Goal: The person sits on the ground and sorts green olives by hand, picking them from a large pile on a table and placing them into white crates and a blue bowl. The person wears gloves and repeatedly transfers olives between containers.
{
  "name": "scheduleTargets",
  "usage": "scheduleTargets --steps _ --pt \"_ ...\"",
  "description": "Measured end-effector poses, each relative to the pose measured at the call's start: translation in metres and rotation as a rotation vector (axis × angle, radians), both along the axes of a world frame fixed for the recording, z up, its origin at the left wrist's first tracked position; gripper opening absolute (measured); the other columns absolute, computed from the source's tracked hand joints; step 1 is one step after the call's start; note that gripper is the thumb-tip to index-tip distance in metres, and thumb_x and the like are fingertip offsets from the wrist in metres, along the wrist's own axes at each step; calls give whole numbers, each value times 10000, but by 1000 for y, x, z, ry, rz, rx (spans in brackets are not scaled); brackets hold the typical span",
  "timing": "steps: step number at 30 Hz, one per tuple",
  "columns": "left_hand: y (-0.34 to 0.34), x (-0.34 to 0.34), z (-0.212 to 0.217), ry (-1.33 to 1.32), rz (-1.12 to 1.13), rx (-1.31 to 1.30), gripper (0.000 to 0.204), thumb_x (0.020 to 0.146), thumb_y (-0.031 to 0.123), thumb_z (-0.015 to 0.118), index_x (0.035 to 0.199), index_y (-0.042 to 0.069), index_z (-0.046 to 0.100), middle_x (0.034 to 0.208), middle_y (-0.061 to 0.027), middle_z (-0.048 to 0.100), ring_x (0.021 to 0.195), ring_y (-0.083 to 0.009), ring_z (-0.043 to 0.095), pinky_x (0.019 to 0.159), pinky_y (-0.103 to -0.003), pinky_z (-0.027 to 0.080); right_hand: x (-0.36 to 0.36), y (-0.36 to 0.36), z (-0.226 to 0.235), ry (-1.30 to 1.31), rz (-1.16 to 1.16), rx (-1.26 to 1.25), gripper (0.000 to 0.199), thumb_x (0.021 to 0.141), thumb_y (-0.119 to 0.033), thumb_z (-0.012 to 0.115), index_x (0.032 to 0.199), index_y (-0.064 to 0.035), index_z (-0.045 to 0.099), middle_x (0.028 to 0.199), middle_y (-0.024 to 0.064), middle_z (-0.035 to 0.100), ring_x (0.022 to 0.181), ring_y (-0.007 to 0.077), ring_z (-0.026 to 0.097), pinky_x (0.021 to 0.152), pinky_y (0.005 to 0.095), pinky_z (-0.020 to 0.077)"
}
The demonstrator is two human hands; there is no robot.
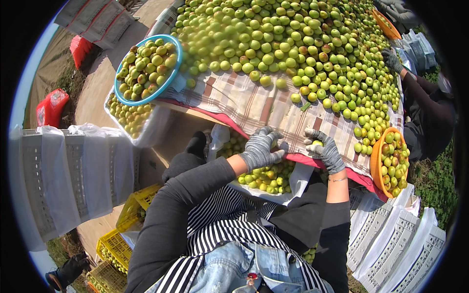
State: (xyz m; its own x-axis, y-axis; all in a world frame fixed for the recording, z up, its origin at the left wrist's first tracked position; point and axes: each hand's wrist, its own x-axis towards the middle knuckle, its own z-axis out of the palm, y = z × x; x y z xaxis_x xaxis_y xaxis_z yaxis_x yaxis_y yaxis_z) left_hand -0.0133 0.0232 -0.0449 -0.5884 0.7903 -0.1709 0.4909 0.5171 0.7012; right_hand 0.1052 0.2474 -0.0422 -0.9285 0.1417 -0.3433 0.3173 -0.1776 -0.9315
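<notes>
My left hand [260, 149], in a grey knit glove, is over the table's front edge with thumb and fingers apart; I make out no fruit in its grip. To its right, my right hand [326, 152], also gloved, has its fingers closed around a green jujube [317, 143] just above the checked cloth [239, 100]. Farther back on the cloth lies a large heap of green jujubes [312, 53], some with brown patches. Below my hands, under the table edge, a white-lined crate [299, 180] holds more jujubes, partly hidden by my left hand and arm.
A blue-rimmed basket of jujubes [180, 54] stands at the table's left corner, an orange basket [375, 163] at the right. Stacked grey crates [97, 171] flank both sides. Yellow crates [115, 244] are at lower left. Another person [430, 107] works at the right.
</notes>
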Motion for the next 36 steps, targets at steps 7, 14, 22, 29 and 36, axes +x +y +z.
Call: scheduleTargets --steps 7,14,22,29,36 --pt "-12 -139 -9 98 646 290 471 730 299 658 1120 56 556 1152 -185 520 1082 -330 490 934 -388 386 -4 16 -21 -72 -388 127 431 745 31 526 1167 -56 547 962 40 614 640 78 556 527 198 469" --pt "-16 -242 -13 269 718 5 717 740 539 600 1271 77 461 1278 -174 462 1193 -309 415 999 -399 319 -7 40 -42 -4 -659 -9 557 746 35 538 1287 -43 426 1274 127 433 898 161 550 732 243 476" --pt "74 -213 -6 275 705 -149 794 711 680 503 1344 215 385 1388 -145 327 1315 -331 221 1042 -536 148 -17 52 -61 39 -620 50 564 745 32 616 1277 -29 438 1238 96 473 1046 175 523 866 273 447" --pt "130 -145 -5 367 459 -108 735 724 631 510 1301 180 445 1385 -136 324 1301 -382 212 1044 -542 146 -18 50 -60 101 -658 -106 585 755 91 537 1310 -29 397 1291 109 432 1094 207 511 918 292 441" --pt "125 -80 -10 388 24 62 602 732 507 559 1225 166 506 1301 -177 391 1254 -339 296 1035 -530 147 -20 46 -52 122 -634 -89 603 758 106 534 1325 6 353 1352 153 365 1208 235 431 954 301 425"
